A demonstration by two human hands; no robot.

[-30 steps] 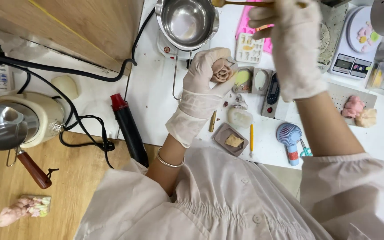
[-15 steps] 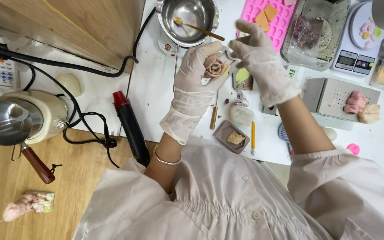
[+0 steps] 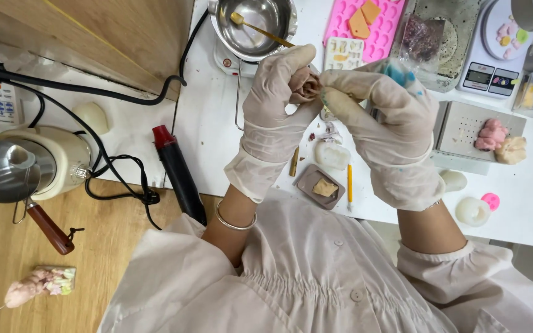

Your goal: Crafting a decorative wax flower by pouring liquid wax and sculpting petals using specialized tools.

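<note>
Head view: both gloved hands' fingers (image 3: 291, 68) pinch the rose-shaped piece (image 3: 305, 85), bloom facing up.

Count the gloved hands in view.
2. Left hand grips a small pinkish rose-shaped piece above the white table; right hand pinches it from the other side. None hidden, apparently.

Both hands are gloved and raised above the white desk (image 3: 217, 132). The left hand (image 3: 276, 102) grips a small pinkish-brown rose-shaped piece (image 3: 305, 85); the fingers of the right hand (image 3: 387, 117) touch the same piece from the other side. Behind the hands stands a steel bowl (image 3: 254, 24) containing a spoon (image 3: 260, 28). A pink mould (image 3: 368, 28) lies beside the bowl. A small brown tray (image 3: 321, 186) lies below the hands.
</note>
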